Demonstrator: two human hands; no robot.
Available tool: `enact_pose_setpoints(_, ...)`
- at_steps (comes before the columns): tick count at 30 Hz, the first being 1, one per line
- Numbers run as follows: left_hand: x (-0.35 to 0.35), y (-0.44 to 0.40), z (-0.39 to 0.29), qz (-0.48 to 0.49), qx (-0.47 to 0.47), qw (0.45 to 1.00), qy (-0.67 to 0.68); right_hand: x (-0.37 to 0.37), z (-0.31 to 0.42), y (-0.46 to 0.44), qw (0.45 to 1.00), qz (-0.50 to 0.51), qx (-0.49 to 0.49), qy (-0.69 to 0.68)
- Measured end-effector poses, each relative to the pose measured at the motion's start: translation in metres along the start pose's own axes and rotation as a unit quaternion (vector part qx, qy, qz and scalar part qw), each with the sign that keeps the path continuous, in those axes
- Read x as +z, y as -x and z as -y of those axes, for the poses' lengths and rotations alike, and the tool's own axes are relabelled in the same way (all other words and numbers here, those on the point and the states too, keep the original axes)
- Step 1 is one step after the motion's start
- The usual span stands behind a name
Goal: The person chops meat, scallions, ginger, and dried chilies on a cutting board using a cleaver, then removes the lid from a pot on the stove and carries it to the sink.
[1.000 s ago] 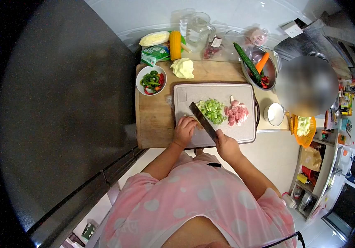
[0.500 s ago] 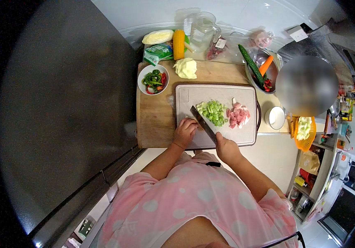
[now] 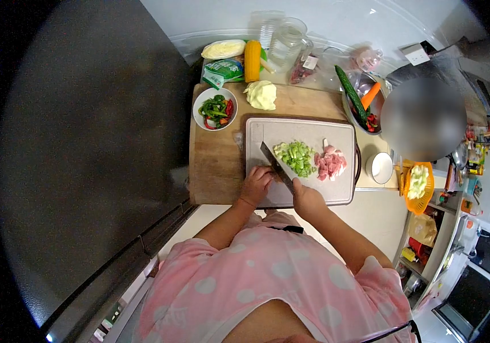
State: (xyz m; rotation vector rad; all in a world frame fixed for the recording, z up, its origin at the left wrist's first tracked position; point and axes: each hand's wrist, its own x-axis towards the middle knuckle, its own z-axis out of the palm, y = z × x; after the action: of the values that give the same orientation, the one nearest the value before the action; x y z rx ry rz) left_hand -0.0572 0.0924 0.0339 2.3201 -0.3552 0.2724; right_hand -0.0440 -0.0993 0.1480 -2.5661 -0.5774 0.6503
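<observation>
My right hand (image 3: 308, 200) is closed around the handle of a dark-bladed kitchen knife (image 3: 274, 163), which slants across the left half of the cutting board (image 3: 259, 130). Just left of the blade, my left hand (image 3: 257, 184) rests on the board with its fingers curled. A small tan piece shows at its fingertips, mostly hidden by fingers and blade, so its kind is unclear. Right of the knife lies a pile of chopped green vegetable (image 3: 296, 158). Beside that pile sits cut pink raw meat (image 3: 330, 163).
Behind the board are a bowl of cut peppers (image 3: 205, 121), a cabbage piece (image 3: 261, 95), corn (image 3: 252, 60) and a glass jug (image 3: 286, 43). To the right stand a metal bowl with a cucumber (image 3: 352, 91) and carrot (image 3: 371, 95), a white bowl (image 3: 380, 167) and an orange basket (image 3: 421, 204).
The knife and my right hand have shifted slightly left and away from me across the board. My left hand stays in nearly the same place. The whole view has moved a little.
</observation>
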Motion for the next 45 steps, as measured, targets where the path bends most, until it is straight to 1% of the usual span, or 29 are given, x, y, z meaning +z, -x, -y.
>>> enact_pose_setpoints(4,0.000,0.000,-0.003,0.009,-0.017,1.000,0.004,0.007,0.002,-0.006,1.000,0.014,0.015,-0.006)
enact_pose_setpoints(7,-0.003,0.002,-0.004,0.022,-0.020,0.999,-0.024,0.023,0.003,-0.022,0.998,0.031,0.050,0.023)
enact_pose_setpoints(10,-0.004,0.001,-0.003,0.023,0.000,1.000,-0.021,0.041,-0.003,-0.028,0.999,-0.002,0.047,0.021)
enact_pose_setpoints(11,-0.003,0.001,-0.004,0.009,-0.010,1.000,-0.003,0.043,-0.007,-0.027,0.999,-0.013,0.040,0.013)
enact_pose_setpoints(13,0.004,0.001,-0.003,-0.022,-0.026,0.999,0.032,0.037,-0.013,-0.028,0.999,-0.038,0.027,-0.002)
enact_pose_setpoints(16,0.007,0.002,-0.002,-0.034,-0.027,0.997,0.056,0.028,-0.018,-0.023,0.999,-0.033,0.040,0.004)
enact_pose_setpoints(17,0.007,0.002,-0.002,-0.035,-0.024,0.998,0.056,0.024,-0.016,-0.017,0.998,-0.037,0.047,-0.015)
enact_pose_setpoints(19,0.002,-0.001,-0.005,-0.036,-0.016,0.998,0.055,0.007,-0.006,-0.006,0.999,-0.027,0.046,-0.008)
enact_pose_setpoints(22,0.002,-0.003,-0.005,-0.036,0.004,0.999,0.035,0.003,-0.007,0.005,0.999,-0.013,0.039,-0.001)
enact_pose_setpoints(26,0.002,-0.004,-0.004,-0.029,0.000,0.999,0.029,0.000,-0.005,0.014,0.999,-0.007,0.029,0.019)
enact_pose_setpoints(28,0.002,-0.004,-0.003,-0.028,0.001,0.999,0.029,-0.006,0.001,0.015,0.999,0.018,0.048,0.015)
enact_pose_setpoints(35,0.004,0.000,0.000,-0.017,0.002,1.000,0.007,-0.003,0.007,0.000,0.997,0.042,0.054,0.018)
enact_pose_setpoints(38,0.005,0.002,0.005,-0.007,0.013,1.000,-0.005,0.003,0.007,-0.011,0.999,0.025,0.035,0.002)
enact_pose_setpoints(40,0.002,0.001,0.004,-0.002,0.021,1.000,-0.002,0.006,0.009,-0.017,0.999,0.036,0.041,0.004)
enact_pose_setpoints(41,0.001,0.001,0.002,0.003,0.007,1.000,-0.001,0.008,0.010,-0.020,0.998,0.042,0.045,0.004)
enact_pose_setpoints(43,-0.001,0.001,-0.001,0.011,-0.022,1.000,0.000,0.032,0.003,-0.031,0.999,-0.023,0.023,0.003)
enact_pose_setpoints(45,0.000,0.002,0.000,0.010,-0.009,1.000,-0.022,0.045,-0.002,-0.038,0.998,-0.070,0.005,0.000)
